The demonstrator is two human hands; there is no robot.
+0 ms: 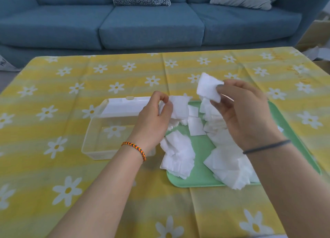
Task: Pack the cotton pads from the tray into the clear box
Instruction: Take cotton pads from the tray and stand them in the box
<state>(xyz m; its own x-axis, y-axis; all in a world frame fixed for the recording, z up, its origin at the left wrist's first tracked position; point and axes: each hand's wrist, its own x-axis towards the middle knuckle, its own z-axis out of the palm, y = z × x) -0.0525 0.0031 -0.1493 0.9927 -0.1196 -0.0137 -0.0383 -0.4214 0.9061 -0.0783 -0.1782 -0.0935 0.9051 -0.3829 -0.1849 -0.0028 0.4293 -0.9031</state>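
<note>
A green tray [200, 182] lies right of centre on the table, heaped with several square white cotton pads [180, 153]. To its left stands the clear box [100, 139], open, with its white-looking lid [123, 105] tipped back; no pads show inside. My left hand [153, 120] is above the box's right end and pinches a small stack of pads [179, 107]. My right hand [244, 112] hovers over the tray's far side and pinches another cotton pad [208, 87] raised above the heap.
A yellow tablecloth with white daisies [71, 87] covers the table. A blue sofa [151, 23] with two cushions stands beyond the far edge. Cardboard and papers [319, 46] lie at the far right.
</note>
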